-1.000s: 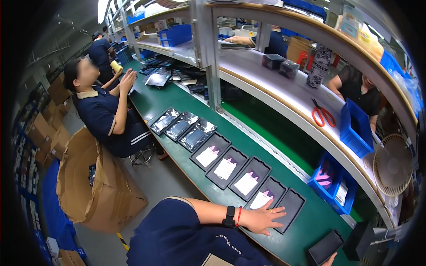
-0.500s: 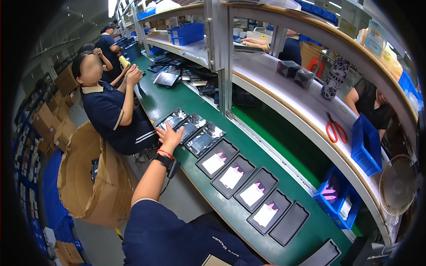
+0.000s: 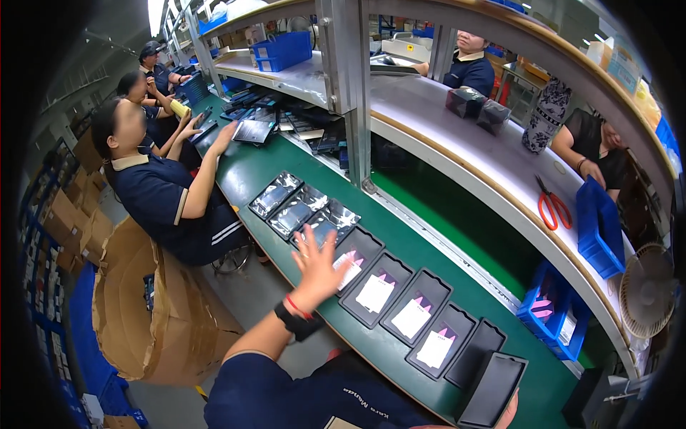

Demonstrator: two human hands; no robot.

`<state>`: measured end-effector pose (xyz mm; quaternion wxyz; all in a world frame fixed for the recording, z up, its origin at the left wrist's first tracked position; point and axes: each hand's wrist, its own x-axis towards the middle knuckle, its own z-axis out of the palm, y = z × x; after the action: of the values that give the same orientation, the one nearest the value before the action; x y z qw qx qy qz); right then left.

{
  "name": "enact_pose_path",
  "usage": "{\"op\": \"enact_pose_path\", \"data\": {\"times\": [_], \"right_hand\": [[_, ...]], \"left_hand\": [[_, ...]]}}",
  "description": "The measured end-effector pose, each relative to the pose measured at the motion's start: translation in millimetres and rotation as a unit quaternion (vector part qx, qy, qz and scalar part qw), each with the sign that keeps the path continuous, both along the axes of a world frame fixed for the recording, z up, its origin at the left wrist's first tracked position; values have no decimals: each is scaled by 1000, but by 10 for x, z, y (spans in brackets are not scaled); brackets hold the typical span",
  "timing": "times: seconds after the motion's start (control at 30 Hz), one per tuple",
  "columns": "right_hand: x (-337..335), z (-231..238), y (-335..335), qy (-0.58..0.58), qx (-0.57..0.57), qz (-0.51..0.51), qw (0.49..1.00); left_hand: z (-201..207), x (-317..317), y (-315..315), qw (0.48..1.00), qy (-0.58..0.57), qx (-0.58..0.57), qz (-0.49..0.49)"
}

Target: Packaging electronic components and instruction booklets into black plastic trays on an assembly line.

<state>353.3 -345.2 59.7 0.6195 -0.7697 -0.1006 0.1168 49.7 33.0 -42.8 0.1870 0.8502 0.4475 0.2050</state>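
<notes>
My left hand [image 3: 316, 270] is open, fingers spread, above the near end of a tray holding a clear-wrapped dark flat item [image 3: 332, 220] and the neighbouring black tray [image 3: 364, 247] with a white card and pink pieces. Two more trays with wrapped items [image 3: 276, 194] lie farther left. To the right, further black trays [image 3: 407, 316] hold white cards and pink pointed pieces, followed by a bare black tray [image 3: 480, 350]. At the lower right my right hand [image 3: 510, 410] grips the edge of a tilted black tray [image 3: 494, 390]; most of that hand is hidden.
A co-worker [image 3: 161, 182] sits at the green bench [image 3: 236, 168] near a pile of dark flat items [image 3: 314, 129]. A big cardboard box [image 3: 179, 329] stands left. The shelf [image 3: 457, 143] carries red-handled scissors [image 3: 552, 207] and a blue bin [image 3: 597, 229]; another blue bin [image 3: 554, 314] sits below.
My left hand has moved right and nearer, away from the leftmost wrapped items. The black tray at lower right has moved up and left, with my right hand now visible on it.
</notes>
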Motion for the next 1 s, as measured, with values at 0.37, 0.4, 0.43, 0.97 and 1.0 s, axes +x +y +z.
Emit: {"op": "enact_pose_path", "data": {"times": [0.37, 0.4, 0.43, 0.97, 1.0], "right_hand": [[-1548, -935, 119, 285, 332, 69, 897], [-1544, -914, 122, 281, 338, 60, 896], [-1531, -889, 86, 271, 346, 86, 894], [-1781, -425, -462, -310, -53, -101, 944], [-1781, -461, -503, -311, -51, -104, 943]], "left_hand": [[46, -119, 316, 999, -1, 34, 6], [127, -112, 265, 999, -1, 37, -4], [220, -91, 195, 994, -68, 54, -61], [516, 1212, -2873, 717, -242, -283, -588], [515, 1224, -2919, 718, -249, -275, -589]]}}
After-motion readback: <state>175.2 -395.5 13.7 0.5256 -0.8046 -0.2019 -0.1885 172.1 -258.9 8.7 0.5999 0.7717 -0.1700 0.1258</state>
